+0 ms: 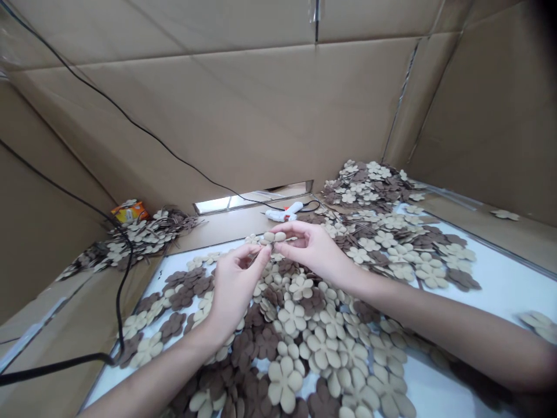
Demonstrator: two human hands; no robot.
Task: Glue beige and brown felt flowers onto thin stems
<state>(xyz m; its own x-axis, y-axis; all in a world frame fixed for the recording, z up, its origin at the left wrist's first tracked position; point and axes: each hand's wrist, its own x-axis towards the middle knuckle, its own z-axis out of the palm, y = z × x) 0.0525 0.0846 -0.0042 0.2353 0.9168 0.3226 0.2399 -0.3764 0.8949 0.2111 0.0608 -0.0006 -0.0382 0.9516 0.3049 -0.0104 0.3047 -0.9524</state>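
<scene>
A beige flower cutout [275,237] is held up between both hands, above a heap of similar pieces. My right hand [311,248] pinches it from the right with thumb and fingers. My left hand [239,276] has its thumb and fingertips pressed together at the flower's lower left edge; anything else between those fingers is too small to make out. Beneath and around the hands, beige flower cutouts [292,318] and brown flower cutouts [266,341] overlap in a thick layer. Just behind the right hand lies a white hot glue gun [284,213].
A white board [505,284] lies under the flowers. More piles stand at the back right [369,183] and back left [145,232], the left one beside an orange packet [130,212]. Cardboard walls [243,116] surround the area. A black cable [119,302] runs down the left side.
</scene>
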